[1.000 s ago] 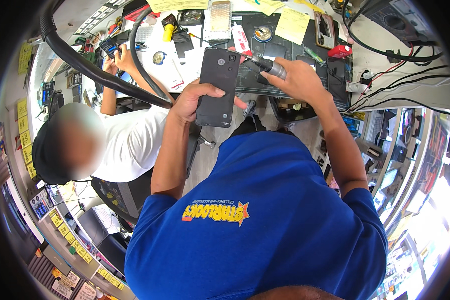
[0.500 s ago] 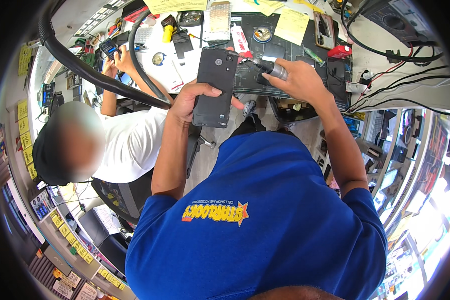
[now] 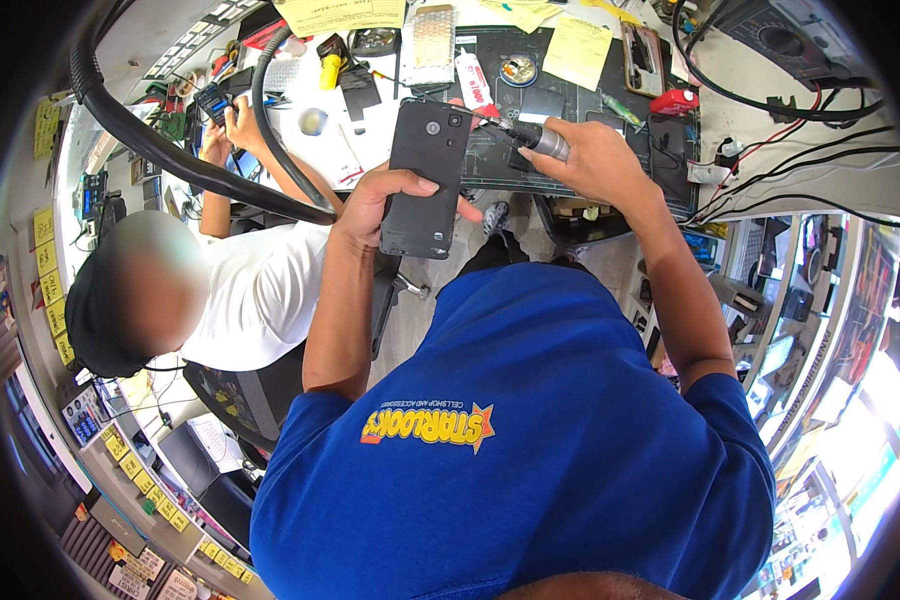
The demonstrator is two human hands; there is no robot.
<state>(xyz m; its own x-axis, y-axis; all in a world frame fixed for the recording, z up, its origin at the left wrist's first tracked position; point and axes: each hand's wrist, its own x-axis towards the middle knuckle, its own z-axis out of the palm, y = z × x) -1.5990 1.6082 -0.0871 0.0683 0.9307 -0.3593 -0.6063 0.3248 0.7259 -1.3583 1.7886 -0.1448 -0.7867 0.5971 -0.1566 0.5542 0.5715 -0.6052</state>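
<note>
My left hand is closed round a dark smartphone, its thumb lying across the phone. The phone's back faces up, with a camera cluster near its far right corner. My right hand is closed on a grey and black cylindrical hand tool. The tool's slim front end points left at the phone's far right edge; whether it touches is too small to tell. Beyond the tool lies a red and white tube. A small round tin is beside that tube on the dark work mat.
A co-worker in a white shirt sits at my left, hands round a small device. A thick black hose arches between us. Yellow papers, a red bottle and cables crowd the bench's far and right sides.
The whole view has shifted slightly left. Both my hands keep the same grip, with the tool's front end still at the phone's edge.
</note>
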